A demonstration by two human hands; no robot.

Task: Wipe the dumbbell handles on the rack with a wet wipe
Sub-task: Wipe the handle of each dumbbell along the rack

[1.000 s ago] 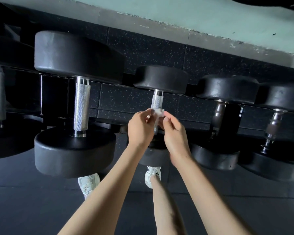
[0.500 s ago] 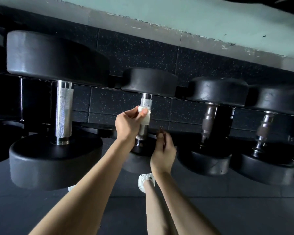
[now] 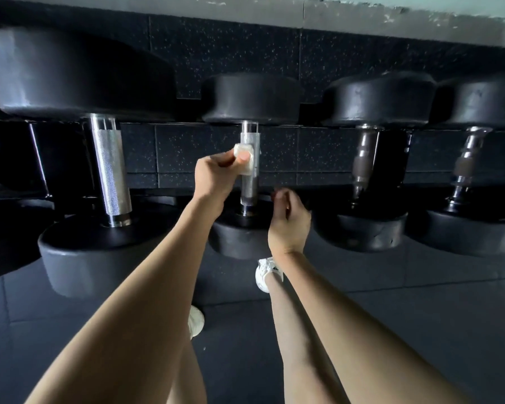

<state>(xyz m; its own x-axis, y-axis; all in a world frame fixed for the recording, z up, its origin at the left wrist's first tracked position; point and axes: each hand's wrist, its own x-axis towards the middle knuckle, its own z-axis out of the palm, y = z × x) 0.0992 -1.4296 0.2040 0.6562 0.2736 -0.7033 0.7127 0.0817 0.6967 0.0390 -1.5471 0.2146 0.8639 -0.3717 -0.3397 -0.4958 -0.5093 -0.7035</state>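
Several black dumbbells lie in a row on the rack. My left hand [image 3: 215,177] pinches a folded white wet wipe [image 3: 245,160] and presses it against the upper part of the knurled silver handle [image 3: 249,185] of the small middle dumbbell. My right hand [image 3: 287,220] hangs just right of that handle's lower end, near the dumbbell's front head [image 3: 236,234]. Its fingers are loosely curled and it holds nothing.
A big dumbbell with a long silver handle [image 3: 110,170] lies to the left. Two dumbbells with darker contoured handles [image 3: 362,167] [image 3: 464,167] lie to the right. Below are the dark tiled floor [image 3: 420,301] and my white shoes [image 3: 263,272].
My right hand let go of the wipe and dropped down to the right. My left hand took the wipe alone and holds it against the middle handle, slightly higher. The view shifted closer.
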